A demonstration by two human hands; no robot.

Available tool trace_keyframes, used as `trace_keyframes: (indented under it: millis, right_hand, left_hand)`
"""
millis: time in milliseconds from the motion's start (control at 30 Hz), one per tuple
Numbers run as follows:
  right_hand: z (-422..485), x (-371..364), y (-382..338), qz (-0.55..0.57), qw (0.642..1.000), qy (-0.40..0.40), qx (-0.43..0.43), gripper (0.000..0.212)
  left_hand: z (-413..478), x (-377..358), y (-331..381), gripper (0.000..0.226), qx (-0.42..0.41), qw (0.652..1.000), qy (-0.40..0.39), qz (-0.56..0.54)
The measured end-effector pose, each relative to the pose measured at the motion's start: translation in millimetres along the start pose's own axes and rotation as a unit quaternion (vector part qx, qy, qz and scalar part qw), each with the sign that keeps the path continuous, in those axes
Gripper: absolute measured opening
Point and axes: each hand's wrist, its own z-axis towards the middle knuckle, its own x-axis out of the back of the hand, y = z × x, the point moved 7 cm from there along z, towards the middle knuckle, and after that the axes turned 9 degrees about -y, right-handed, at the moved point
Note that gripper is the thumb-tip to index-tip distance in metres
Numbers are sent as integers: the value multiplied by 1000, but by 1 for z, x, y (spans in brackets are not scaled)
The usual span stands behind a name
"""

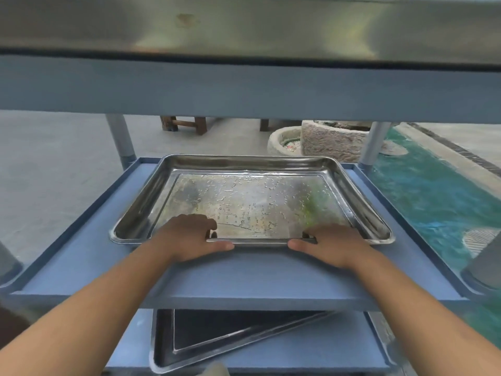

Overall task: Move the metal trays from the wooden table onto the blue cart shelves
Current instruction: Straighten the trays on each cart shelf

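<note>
Evidently metal tray (252, 199) was gripped at near rim by left hand (189, 237) and right hand (336, 245), fingers curled inside, for seating on middle shelf (244, 278); 2nd tray (244, 340) was stowed below.

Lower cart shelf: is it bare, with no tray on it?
No, a second metal tray already lies on the lower shelf, below the middle shelf.

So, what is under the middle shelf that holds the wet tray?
Another metal tray lies on the lower shelf beneath the middle shelf. Its far part is hidden by that shelf.
</note>
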Motion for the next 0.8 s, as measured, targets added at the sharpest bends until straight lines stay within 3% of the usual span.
trace_keyframes:
  millis: [167, 333, 433, 600, 800]
  right_hand:
    - [5, 1, 2, 5, 999, -47, 6, 81]
    - [10, 1, 13, -33, 996, -84, 12, 87]
    - [11, -4, 21, 0, 996, -91, -4, 87]
    - [9, -6, 19, 42, 994, -99, -14, 99]
    - [-6, -1, 7, 47, 993, -111, -3, 107]
  left_hand:
    - [4, 1, -3, 87, -19, 1000, -13, -6]
    - [-7, -2, -38, 96, 7, 999, -42, -13]
    - [-8, -6, -50, 104, 33, 998, -49, -21]
    - [-12, -6, -52, 115, 75, 997, -13, -23]
    - [-25, -5, -43, 114, 68, 997, -7, -20]
